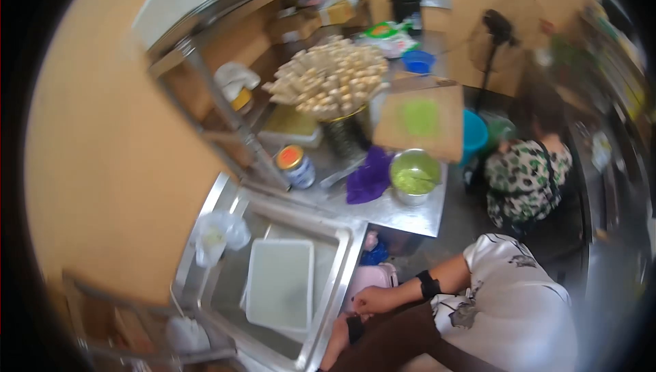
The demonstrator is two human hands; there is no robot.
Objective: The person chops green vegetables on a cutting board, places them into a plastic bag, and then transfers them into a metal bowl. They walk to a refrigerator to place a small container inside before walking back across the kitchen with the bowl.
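My right hand [370, 300] is closed, with its fingers curled in, beside the rim of the steel sink [345, 283]. Just below it, my left hand [363, 317] is mostly hidden, and the two hands meet or overlap. A black band is on each wrist. What my right fingers hold, if anything, does not show. Nearest to the hands is a pink container [374, 278], low beside the sink. In the sink lies a white rectangular tray [280, 284].
On the steel table stand a bunch of sticks [331, 75], a bowl of chopped greens [415, 174], a cutting board [389, 129], a purple cloth [369, 175] and a lidded jar [295, 167]. Another person [526, 181] is low at the right, near a fan [488, 58].
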